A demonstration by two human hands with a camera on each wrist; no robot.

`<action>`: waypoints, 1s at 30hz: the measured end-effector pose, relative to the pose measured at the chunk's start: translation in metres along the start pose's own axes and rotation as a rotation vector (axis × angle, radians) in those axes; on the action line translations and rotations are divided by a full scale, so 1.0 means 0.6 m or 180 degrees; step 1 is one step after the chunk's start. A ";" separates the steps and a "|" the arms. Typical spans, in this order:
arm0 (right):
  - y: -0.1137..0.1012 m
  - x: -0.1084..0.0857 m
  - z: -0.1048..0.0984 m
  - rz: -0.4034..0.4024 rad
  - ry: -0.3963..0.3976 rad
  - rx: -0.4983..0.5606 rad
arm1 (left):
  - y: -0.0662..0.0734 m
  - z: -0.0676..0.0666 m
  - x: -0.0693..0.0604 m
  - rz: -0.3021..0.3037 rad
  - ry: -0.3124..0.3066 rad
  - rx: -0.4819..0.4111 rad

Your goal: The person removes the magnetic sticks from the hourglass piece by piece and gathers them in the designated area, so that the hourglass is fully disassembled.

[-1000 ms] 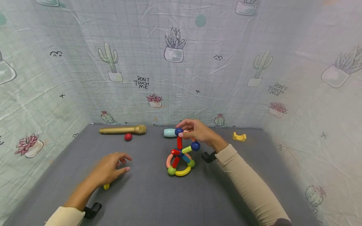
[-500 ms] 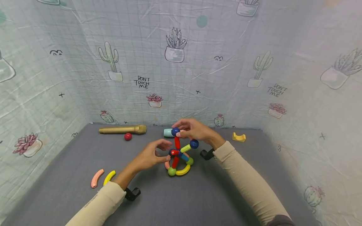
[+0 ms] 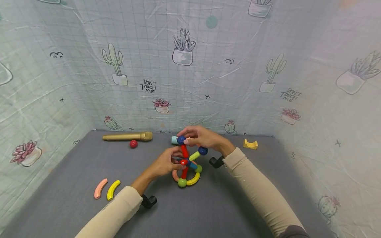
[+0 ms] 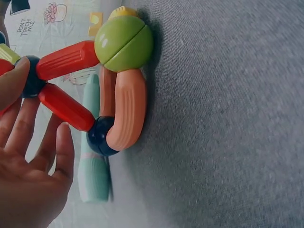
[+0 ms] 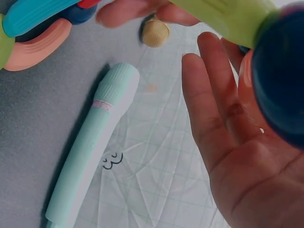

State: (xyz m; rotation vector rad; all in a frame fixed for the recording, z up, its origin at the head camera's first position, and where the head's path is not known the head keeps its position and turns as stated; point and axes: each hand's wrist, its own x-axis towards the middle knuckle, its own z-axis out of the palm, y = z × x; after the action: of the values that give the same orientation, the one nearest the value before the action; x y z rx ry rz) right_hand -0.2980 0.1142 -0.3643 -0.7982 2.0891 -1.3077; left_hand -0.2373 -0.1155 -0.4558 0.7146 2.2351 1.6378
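A magnetic ball-and-stick model (image 3: 193, 178) stands at mid-table in the head view. Curved salmon and yellow sticks and green balls form its base ring, with straight red and blue sticks rising to a central ball. My left hand (image 3: 164, 162) holds it at that middle joint; the left wrist view shows the thumb over the dark blue ball (image 4: 31, 76) with fingers behind. Higher up, my right hand (image 3: 205, 138) pinches the top blue ball (image 3: 181, 140). Another blue ball (image 3: 203, 151) ends a lime stick below the right palm. A salmon curved stick is partly hidden by that hand.
A salmon curved stick (image 3: 100, 188) and a yellow one (image 3: 113, 190) lie at left. Farther back are a gold microphone (image 3: 128, 136) and red ball (image 3: 133, 144). A mint cylindrical thing (image 5: 85, 152) lies behind the model; a yellow arch block (image 3: 250, 144) sits back right.
My left hand has moved right from beside the loose curved sticks to the model's middle and now holds it. The model's top has tilted slightly left, with my right hand still on it.
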 end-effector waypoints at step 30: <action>0.029 -0.125 0.112 -0.1374 0.1861 -0.1721 | -0.004 0.034 -0.004 0.0112 0.0620 0.0066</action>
State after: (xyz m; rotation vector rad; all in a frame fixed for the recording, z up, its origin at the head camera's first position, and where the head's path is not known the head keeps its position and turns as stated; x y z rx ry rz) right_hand -0.2029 0.1348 -0.3959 -1.2645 2.9309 -1.3077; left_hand -0.2254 -0.1010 -0.4648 0.6266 2.3879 1.7725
